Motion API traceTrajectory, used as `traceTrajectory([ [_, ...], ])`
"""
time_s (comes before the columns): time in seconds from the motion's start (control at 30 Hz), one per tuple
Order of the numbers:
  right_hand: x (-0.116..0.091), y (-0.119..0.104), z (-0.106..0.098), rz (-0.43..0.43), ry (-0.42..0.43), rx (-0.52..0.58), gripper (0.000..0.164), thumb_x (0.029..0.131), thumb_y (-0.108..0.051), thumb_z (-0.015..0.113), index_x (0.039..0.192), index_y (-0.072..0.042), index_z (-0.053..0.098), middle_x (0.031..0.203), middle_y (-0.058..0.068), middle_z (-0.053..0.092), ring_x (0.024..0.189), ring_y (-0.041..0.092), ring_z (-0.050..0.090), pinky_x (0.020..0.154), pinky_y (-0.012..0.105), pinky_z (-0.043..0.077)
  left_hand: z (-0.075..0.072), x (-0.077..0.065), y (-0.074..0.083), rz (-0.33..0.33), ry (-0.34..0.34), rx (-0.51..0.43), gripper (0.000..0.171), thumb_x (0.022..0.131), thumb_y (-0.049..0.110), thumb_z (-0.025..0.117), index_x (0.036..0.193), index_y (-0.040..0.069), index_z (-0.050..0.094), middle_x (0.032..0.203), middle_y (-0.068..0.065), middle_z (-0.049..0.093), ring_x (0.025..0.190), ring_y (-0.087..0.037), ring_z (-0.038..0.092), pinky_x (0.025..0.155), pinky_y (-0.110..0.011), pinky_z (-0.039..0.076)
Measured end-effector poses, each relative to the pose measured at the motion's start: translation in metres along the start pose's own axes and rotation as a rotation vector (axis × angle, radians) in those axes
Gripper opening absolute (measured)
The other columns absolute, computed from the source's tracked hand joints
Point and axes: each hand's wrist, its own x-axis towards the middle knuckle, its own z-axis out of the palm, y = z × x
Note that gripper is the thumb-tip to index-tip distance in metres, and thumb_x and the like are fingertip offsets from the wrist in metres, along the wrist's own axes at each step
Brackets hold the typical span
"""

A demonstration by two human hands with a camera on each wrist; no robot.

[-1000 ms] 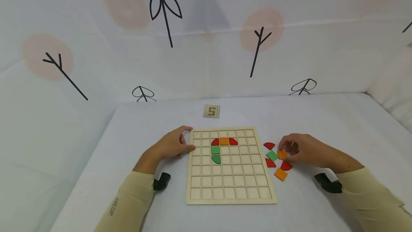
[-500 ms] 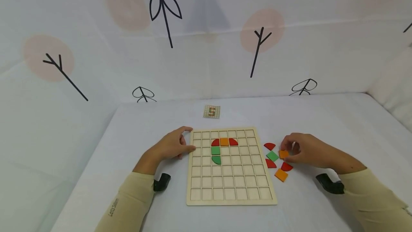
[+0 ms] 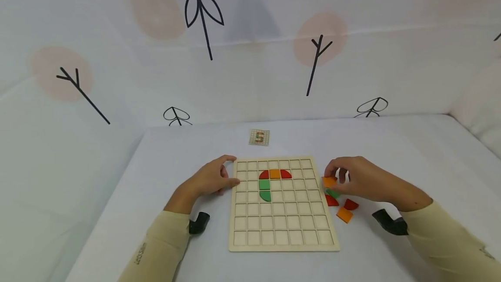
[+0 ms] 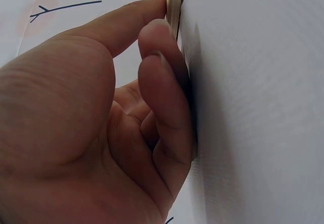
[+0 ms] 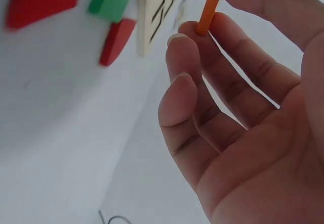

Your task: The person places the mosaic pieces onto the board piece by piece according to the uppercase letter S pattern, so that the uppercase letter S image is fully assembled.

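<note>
Board (image 3: 279,223): pale wooden grid, five coloured pieces (image 3: 275,173) in its upper part.
Loose orange square (image 3: 345,215): flat on the white table (image 3: 430,151), right of the board.
Red pieces (image 3: 351,205): I count two just beyond it.
Green tile (image 3: 333,193): partly hidden from me by the right thumb.
Right hand (image 3: 364,179): pinching an orange tile.
Orange tile (image 3: 328,182): square, thin edge-on, near the board's right side.
Left hand (image 3: 209,177): thumb and index spread, touching the board's left edge.
Card (image 3: 259,137): beyond the board, S-shaped pattern.
</note>
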Motion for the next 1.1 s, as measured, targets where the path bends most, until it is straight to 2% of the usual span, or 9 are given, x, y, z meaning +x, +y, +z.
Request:
traceTrajectory([
  [0.3, 0.02, -0.032, 0.01, -0.05, 0.011, -0.012, 0.02, 0.086, -0.021, 0.079, 0.102, -0.018, 0.069, 0.088, -0.006, 0.062, 0.083, 0.014, 0.054, 0.062, 0.022, 0.049, 0.0, 0.002, 0.001, -0.001, -0.005, -0.004, 0.073, 0.085, 0.033, 0.081, 0.148, 0.026, 0.045, 0.082, -0.004, 0.06, 0.056, -0.017, 0.057, 0.06, -0.029, 0.041],
  [0.5, 0.034, -0.05, 0.021, -0.1, 0.037, -0.039, 0.019, 0.085, -0.019, 0.08, 0.102, -0.019, 0.071, 0.095, -0.01, 0.067, 0.089, 0.013, 0.057, 0.074, 0.026, 0.052, 0.0, 0.001, 0.001, -0.003, -0.005, -0.002, 0.073, 0.085, 0.033, 0.081, 0.148, 0.025, 0.045, 0.08, -0.005, 0.061, 0.056, -0.017, 0.056, 0.06, -0.029, 0.041],
  [0.9, 0.047, -0.068, 0.046, -0.199, 0.224, 0.04, 0.021, 0.083, -0.013, 0.081, 0.102, -0.014, 0.07, 0.099, -0.007, 0.068, 0.09, 0.017, 0.061, 0.073, 0.031, 0.053, 0.0, 0.001, 0.002, -0.003, -0.009, -0.005, 0.072, 0.085, 0.034, 0.08, 0.147, 0.026, 0.045, 0.081, -0.005, 0.06, 0.056, -0.017, 0.056, 0.06, -0.028, 0.041],
  [1.0, 0.05, -0.068, 0.051, -0.223, 0.262, 0.069, 0.022, 0.084, -0.01, 0.08, 0.102, -0.012, 0.069, 0.1, -0.005, 0.068, 0.087, 0.016, 0.061, 0.07, 0.028, 0.053, -0.001, 0.0, 0.002, -0.01, -0.009, -0.005, 0.072, 0.085, 0.033, 0.08, 0.148, 0.027, 0.045, 0.082, -0.005, 0.061, 0.056, -0.017, 0.057, 0.06, -0.029, 0.041],
  [1.1, 0.052, -0.067, 0.056, -0.238, 0.265, 0.095, 0.022, 0.084, -0.009, 0.079, 0.104, -0.011, 0.069, 0.1, -0.004, 0.067, 0.085, 0.016, 0.06, 0.067, 0.024, 0.051, -0.001, 0.001, 0.001, -0.008, -0.008, -0.006, 0.072, 0.085, 0.033, 0.081, 0.147, 0.027, 0.045, 0.081, -0.005, 0.061, 0.055, -0.017, 0.057, 0.059, -0.029, 0.041],
])
